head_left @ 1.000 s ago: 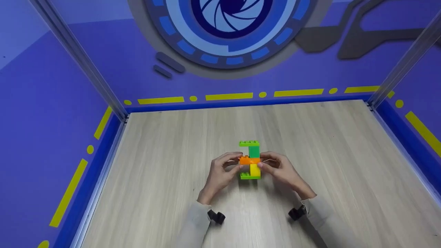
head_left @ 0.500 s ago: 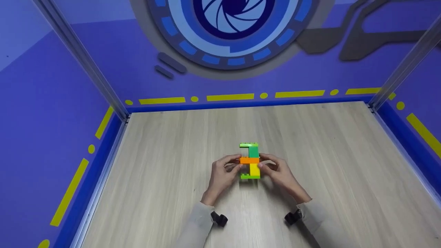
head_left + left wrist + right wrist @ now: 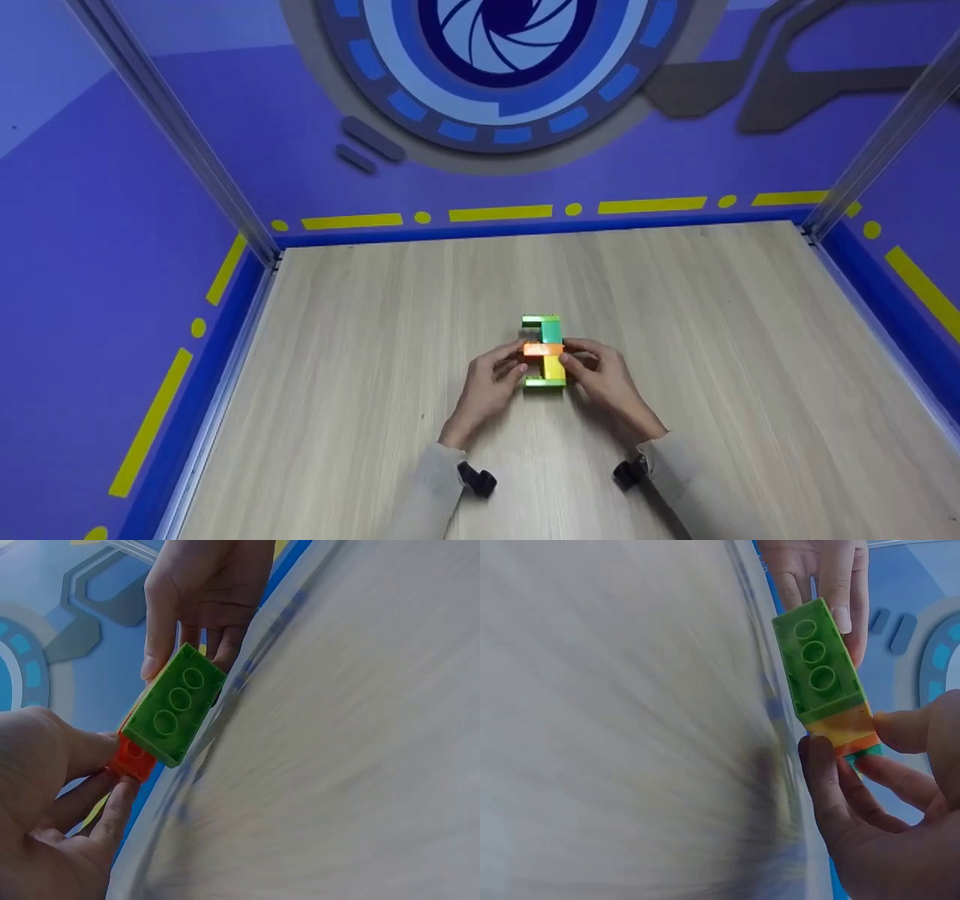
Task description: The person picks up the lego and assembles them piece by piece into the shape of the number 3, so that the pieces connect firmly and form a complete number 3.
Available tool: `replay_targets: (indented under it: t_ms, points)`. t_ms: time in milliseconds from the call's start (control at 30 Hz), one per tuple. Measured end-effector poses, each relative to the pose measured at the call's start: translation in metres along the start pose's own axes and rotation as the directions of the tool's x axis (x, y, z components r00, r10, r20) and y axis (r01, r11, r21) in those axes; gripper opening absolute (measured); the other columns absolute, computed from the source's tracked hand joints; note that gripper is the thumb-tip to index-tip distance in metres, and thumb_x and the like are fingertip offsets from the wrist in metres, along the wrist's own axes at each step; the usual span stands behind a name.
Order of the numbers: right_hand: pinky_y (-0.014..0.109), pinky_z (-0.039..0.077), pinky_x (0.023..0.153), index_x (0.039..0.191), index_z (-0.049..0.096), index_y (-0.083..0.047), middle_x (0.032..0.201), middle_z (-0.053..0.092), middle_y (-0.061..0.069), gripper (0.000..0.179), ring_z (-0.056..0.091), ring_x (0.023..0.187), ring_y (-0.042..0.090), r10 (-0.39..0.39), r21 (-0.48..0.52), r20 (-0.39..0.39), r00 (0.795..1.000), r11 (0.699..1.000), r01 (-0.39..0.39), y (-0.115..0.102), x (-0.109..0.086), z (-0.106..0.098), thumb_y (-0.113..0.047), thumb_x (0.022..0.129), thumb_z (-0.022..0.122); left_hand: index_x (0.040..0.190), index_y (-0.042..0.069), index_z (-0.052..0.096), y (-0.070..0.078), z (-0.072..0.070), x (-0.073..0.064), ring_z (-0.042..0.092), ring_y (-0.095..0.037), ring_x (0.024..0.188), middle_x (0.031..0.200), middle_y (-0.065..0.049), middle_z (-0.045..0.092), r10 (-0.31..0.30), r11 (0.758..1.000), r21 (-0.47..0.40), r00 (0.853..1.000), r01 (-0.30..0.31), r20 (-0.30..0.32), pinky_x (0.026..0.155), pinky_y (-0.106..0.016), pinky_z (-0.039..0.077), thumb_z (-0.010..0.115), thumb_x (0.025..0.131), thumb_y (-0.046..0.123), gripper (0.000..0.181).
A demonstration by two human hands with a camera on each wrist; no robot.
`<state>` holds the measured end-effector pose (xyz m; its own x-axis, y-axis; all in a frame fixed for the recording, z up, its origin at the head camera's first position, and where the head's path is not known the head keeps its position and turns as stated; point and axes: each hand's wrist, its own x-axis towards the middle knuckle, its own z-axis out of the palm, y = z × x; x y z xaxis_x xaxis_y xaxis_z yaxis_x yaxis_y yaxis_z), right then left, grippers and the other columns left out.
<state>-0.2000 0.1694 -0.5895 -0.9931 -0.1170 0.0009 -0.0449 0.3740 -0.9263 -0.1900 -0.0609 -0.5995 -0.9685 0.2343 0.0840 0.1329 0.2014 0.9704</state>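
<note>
In the head view, a joined stack of toy building bricks is held above the table. An orange brick (image 3: 543,349) crosses its middle, between a dark green brick (image 3: 551,331) and a yellow brick (image 3: 553,367). Light green bricks (image 3: 541,318) form both ends. My left hand (image 3: 486,390) pinches the orange brick's free left end between thumb and fingers. From the other side, my right hand (image 3: 609,381) grips the stack around its orange and yellow bricks. Both wrist views show the hollow underside of the near light green brick (image 3: 174,703), with round tubes inside.
Under the hands lies a wood-grain tabletop (image 3: 375,322). A blue patterned panel (image 3: 247,135) stands along the back, with more panels at both sides and metal posts (image 3: 191,142) at the corners. A small black camera (image 3: 477,478) sits on each wrist.
The stack has tilted, so the studs that showed on its bricks are now turned from the head view. The hands have drawn slightly closer together and still hold it.
</note>
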Motion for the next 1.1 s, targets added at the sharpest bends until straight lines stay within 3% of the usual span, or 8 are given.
replay_targets:
  t_ms: [100, 300, 600, 800, 1100]
  points:
    - [0.028, 0.061, 0.081, 0.136, 0.07, 0.001, 0.126, 0.073, 0.019, 0.037, 0.075, 0.11, 0.033, -0.014, -0.025, -0.006, 1.0, 1.0, 0.014, 0.0029, 0.0019, 0.0014, -0.017, 0.105, 0.072, 0.151, 0.003, 0.059, -0.0018, 0.0006, -0.0005, 0.059, -0.03, 0.141, 0.156, -0.015, 0.058, -0.032, 0.999, -0.005, 0.999, 0.032, 0.009, 0.112, -0.027, 0.051, 0.065, 0.106, 0.004, 0.045]
    - [0.034, 0.058, 0.091, 0.134, 0.072, 0.001, 0.119, 0.077, 0.015, 0.034, 0.072, 0.103, 0.024, -0.015, -0.088, -0.02, 1.0, 0.996, 0.013, 0.0044, 0.0037, 0.0037, -0.013, 0.102, 0.073, 0.153, 0.002, 0.056, -0.0054, -0.0001, -0.0014, 0.055, -0.031, 0.145, 0.159, -0.016, 0.054, -0.042, 0.999, -0.012, 0.998, 0.043, 0.037, 0.114, -0.029, 0.049, 0.063, 0.107, 0.004, 0.047]
    - [0.029, 0.056, 0.086, 0.134, 0.071, 0.002, 0.114, 0.077, 0.012, 0.035, 0.069, 0.096, 0.02, 0.002, -0.105, -0.018, 1.0, 0.995, -0.004, 0.0035, 0.0022, 0.0062, -0.011, 0.102, 0.073, 0.157, 0.0, 0.049, -0.0096, -0.0007, -0.0024, 0.049, -0.031, 0.15, 0.164, -0.017, 0.048, -0.037, 0.999, -0.021, 0.996, 0.038, 0.079, 0.117, -0.029, 0.047, 0.061, 0.108, 0.007, 0.051]
    - [0.025, 0.055, 0.083, 0.136, 0.071, 0.002, 0.113, 0.077, 0.011, 0.037, 0.068, 0.095, 0.018, 0.014, -0.124, -0.019, 1.0, 0.992, -0.016, 0.0043, 0.0038, 0.0075, -0.014, 0.103, 0.073, 0.161, 0.002, 0.044, -0.0083, -0.0021, -0.0016, 0.044, -0.029, 0.154, 0.167, -0.013, 0.044, -0.055, 0.997, 0.053, 0.992, 0.049, 0.114, 0.12, -0.035, 0.044, 0.055, 0.111, 0.006, 0.051]
    - [0.024, 0.055, 0.082, 0.137, 0.07, 0.0, 0.113, 0.076, 0.011, 0.037, 0.067, 0.095, 0.019, 0.043, -0.109, 0.003, 0.999, 0.993, -0.042, 0.0062, 0.004, 0.0088, -0.014, 0.103, 0.073, 0.16, 0.005, 0.046, -0.0072, -0.0029, -0.0035, 0.043, -0.029, 0.155, 0.165, -0.008, 0.047, -0.075, 0.989, 0.132, 0.993, 0.062, 0.096, 0.128, -0.047, 0.034, 0.05, 0.111, 0.002, 0.049]
